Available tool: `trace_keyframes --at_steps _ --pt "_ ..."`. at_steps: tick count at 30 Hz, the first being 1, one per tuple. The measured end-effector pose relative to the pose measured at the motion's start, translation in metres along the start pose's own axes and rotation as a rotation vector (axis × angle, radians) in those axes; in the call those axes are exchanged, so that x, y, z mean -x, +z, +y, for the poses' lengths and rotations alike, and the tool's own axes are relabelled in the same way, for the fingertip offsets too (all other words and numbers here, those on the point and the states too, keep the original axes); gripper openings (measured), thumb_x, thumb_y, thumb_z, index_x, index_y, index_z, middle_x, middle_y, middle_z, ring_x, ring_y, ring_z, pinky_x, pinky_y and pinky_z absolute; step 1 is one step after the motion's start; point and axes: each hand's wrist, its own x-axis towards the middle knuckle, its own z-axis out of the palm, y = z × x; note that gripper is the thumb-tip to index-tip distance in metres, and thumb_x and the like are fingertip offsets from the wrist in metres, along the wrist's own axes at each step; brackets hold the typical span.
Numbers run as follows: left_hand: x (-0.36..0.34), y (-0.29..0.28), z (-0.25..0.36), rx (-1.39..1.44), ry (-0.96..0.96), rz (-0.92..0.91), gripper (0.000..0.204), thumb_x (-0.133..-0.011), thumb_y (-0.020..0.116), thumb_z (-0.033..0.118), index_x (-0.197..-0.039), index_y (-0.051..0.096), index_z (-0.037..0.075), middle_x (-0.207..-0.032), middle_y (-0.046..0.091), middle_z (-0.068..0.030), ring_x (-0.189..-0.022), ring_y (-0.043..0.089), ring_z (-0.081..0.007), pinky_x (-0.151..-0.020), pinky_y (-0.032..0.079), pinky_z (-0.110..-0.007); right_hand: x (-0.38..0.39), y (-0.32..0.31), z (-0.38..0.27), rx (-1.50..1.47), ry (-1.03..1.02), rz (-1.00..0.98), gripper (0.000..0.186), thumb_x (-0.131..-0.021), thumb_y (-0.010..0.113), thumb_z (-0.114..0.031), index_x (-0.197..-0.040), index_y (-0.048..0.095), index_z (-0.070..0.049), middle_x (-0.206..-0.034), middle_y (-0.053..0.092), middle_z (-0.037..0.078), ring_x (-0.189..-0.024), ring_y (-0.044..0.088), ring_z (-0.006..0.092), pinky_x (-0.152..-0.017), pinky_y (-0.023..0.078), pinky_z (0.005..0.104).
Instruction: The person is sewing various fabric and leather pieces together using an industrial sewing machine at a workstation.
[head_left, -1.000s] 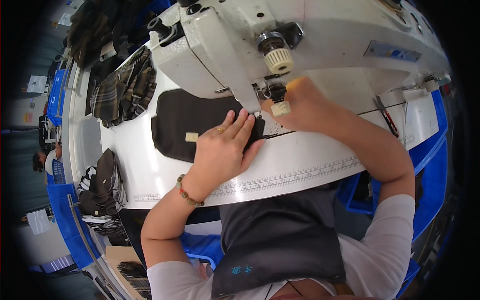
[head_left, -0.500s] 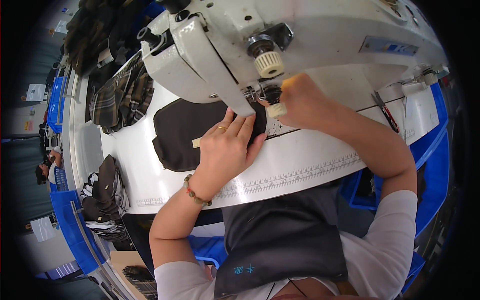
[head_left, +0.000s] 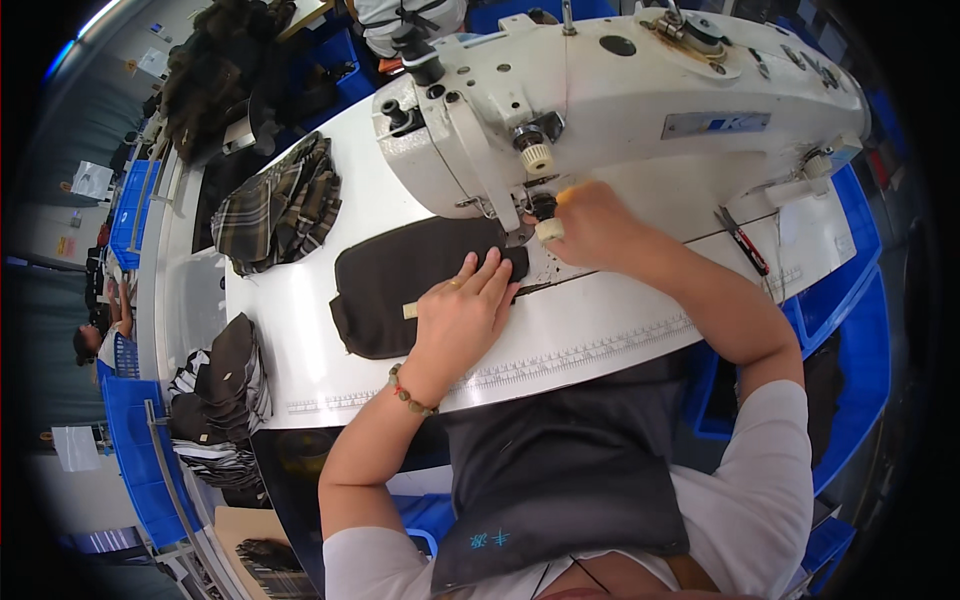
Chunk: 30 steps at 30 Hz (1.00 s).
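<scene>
My left hand lies flat, fingers spread, on a dark brown fabric piece with a small tan label, spread on the white table. The fabric's right end sits under the head of a white sewing machine. My right hand is at the needle area beside the presser foot, with a pale cap on one fingertip; whether it pinches anything I cannot tell. A beaded bracelet circles my left wrist.
A plaid fabric stack lies on the table's far left. More dark and striped pieces are piled in a blue bin at the left. A red-handled tool rests at the right. A ruler strip runs along the table's front edge.
The view has shifted, so the machine and table sit more to the right and lower. My left hand stays pressed on the fabric and my right hand stays at the needle.
</scene>
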Motion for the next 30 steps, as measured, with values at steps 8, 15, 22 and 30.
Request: trace_keyframes --at_steps 8,15,22,30 --pt "0.033 -0.035 0.058 0.325 0.071 0.157 0.023 -0.079 0.081 0.009 -0.1 0.075 0.005 -0.103 0.075 -0.0077 -0.093 0.074 -0.0228 -0.076 0.059 -0.032 0.043 -0.012 -0.052 -0.906 0.268 -0.214 0.045 -0.094 0.069 -0.03 -0.131 0.06 -0.007 -0.083 0.07 0.012 -0.066 0.063 0.0144 -0.061 0.05 0.0289" --pt "0.036 -0.104 0.088 2.008 0.184 0.093 0.031 -0.083 0.081 0.032 -0.089 0.06 0.01 -0.086 0.06 -0.0048 -0.08 0.059 -0.0267 -0.064 0.054 -0.04 0.16 -0.074 -0.034 -0.981 0.356 -0.044 0.025 -0.089 0.071 -0.01 -0.113 0.073 -0.007 -0.106 0.075 0.011 -0.099 0.07 0.0197 -0.086 0.052 0.0312" --pt "0.008 -0.127 0.103 2.643 0.443 -0.327 0.021 -0.098 0.061 0.015 -0.117 0.062 0.005 -0.116 0.063 -0.0174 -0.101 0.064 -0.0362 -0.084 0.057 -0.049 0.4 -0.213 -0.02 -0.578 0.945 0.59 0.022 -0.077 0.074 0.003 -0.099 0.073 -0.001 -0.099 0.073 0.006 -0.092 0.068 0.0152 -0.086 0.052 0.0268" --pt "-0.01 -0.121 0.106 2.608 0.47 -0.412 0.013 -0.097 0.062 0.013 -0.107 0.063 0.004 -0.113 0.063 -0.0161 -0.099 0.065 -0.0341 -0.082 0.057 -0.046 0.584 -0.256 -0.041 -0.596 1.758 0.677 0.036 -0.084 0.075 -0.009 -0.119 0.069 -0.005 -0.108 0.071 0.004 -0.099 0.066 0.014 -0.085 0.052 0.0272"
